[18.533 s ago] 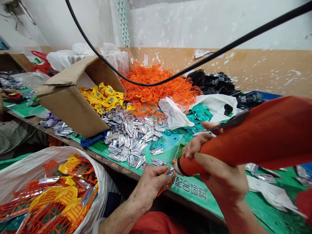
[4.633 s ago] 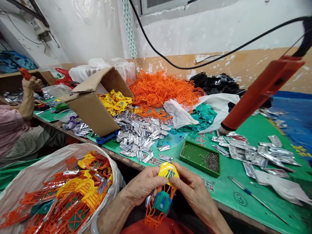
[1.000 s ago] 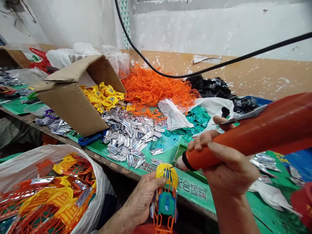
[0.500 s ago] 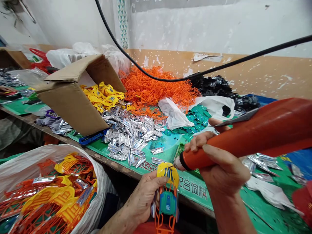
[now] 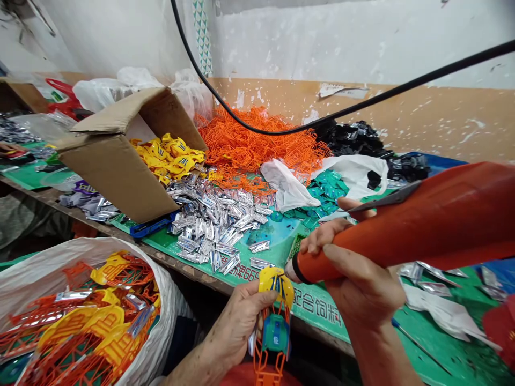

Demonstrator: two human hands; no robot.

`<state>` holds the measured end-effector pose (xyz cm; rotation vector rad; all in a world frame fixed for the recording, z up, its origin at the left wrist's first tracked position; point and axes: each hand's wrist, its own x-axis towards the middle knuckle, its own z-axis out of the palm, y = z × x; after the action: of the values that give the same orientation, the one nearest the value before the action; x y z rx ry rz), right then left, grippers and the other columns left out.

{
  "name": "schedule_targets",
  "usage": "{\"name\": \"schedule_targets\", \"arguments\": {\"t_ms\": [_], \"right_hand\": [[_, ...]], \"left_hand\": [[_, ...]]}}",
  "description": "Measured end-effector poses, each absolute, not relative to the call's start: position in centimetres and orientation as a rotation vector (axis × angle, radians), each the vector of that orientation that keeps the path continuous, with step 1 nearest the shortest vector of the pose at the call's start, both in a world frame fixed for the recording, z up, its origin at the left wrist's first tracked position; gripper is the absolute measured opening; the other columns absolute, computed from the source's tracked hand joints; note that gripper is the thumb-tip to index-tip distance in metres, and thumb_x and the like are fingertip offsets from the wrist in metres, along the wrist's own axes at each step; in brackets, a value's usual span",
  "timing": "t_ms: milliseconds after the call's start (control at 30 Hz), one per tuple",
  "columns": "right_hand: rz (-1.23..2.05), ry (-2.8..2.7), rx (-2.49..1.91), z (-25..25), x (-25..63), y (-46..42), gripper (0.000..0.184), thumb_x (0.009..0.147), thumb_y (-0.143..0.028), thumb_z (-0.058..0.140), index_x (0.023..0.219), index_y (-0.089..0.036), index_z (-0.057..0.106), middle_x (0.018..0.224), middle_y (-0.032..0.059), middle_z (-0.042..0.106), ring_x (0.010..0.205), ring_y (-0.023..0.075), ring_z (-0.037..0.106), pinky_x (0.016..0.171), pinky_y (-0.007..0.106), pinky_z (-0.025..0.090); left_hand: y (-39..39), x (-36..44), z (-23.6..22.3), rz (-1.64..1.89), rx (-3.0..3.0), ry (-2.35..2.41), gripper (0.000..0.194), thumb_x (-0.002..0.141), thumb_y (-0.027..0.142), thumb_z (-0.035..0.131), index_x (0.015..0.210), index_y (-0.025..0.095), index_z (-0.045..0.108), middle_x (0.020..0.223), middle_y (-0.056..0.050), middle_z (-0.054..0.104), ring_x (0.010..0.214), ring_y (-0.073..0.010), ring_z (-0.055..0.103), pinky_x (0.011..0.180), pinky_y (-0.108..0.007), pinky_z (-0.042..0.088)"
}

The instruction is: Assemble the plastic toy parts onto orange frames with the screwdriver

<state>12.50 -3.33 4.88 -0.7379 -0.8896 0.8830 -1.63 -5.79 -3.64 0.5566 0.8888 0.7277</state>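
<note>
My left hand (image 5: 237, 316) is closed around a toy car (image 5: 276, 333) with a yellow front cover, an orange lattice frame and a green middle piece. Its thumb lies on the yellow cover. My right hand (image 5: 358, 268) grips a power screwdriver (image 5: 386, 236) wrapped in orange-red, with a lever along its top. The screwdriver's nose is tilted down to the left, at the right edge of the yellow cover; whether the tip touches a screw is too small to tell.
Silver parts (image 5: 213, 220) lie heaped on the green table cover (image 5: 322, 311). Behind them are orange frames (image 5: 257, 139), yellow covers (image 5: 173, 155) in a tilted carton (image 5: 116, 177), green pieces (image 5: 328, 187) and black parts (image 5: 350, 139). A white sack (image 5: 169, 300) holds several assembled toys. A black cable (image 5: 281, 131) hangs across.
The screwdriver and my right hand have shifted slightly left, with the nose still at the yellow cover. My left hand keeps the toy car almost in place.
</note>
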Motion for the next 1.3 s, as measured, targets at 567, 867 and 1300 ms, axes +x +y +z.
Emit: {"name": "schedule_targets", "arguments": {"t_ms": [567,867,1300], "right_hand": [[0.956,-0.987,-0.744,2.3,12.4,-3.6,0.057,0.065,-0.019,0.071,0.119,-0.027,0.052,0.068,-0.005,0.059,0.058,0.0138,0.056,0.061,0.035,0.049],[0.738,-0.872,-0.651,4.4,15.4,-1.4,0.046,0.061,-0.011,0.066,0.106,-0.022,0.061,0.059,-0.0053,0.06,0.051,0.0139,0.056,0.054,0.032,0.049],[0.573,-0.833,-0.937,-0.4,16.9,3.4,0.013,0.059,-0.018,0.069,0.07,-0.016,0.062,0.057,-0.0047,0.06,0.046,0.0132,0.054,0.051,0.032,0.048]], "left_hand": [[-6.3,-1.7,-4.8,0.722,0.52,0.952,0.025,0.063,0.03,0.077,0.073,0.009,0.07,0.05,0.0,0.058,0.033,-0.0035,0.038,0.032,-0.015,0.031],[-5.5,-2.1,-3.8,0.681,0.55,0.863,0.029,0.069,0.031,0.076,0.085,0.008,0.07,0.067,-0.006,0.067,0.045,-0.0073,0.053,0.042,-0.017,0.043],[-5.0,-1.5,-3.4,0.66,0.539,0.893,0.031,0.066,0.032,0.079,0.082,0.008,0.069,0.064,-0.004,0.065,0.045,-0.0074,0.053,0.043,-0.017,0.047]]}}
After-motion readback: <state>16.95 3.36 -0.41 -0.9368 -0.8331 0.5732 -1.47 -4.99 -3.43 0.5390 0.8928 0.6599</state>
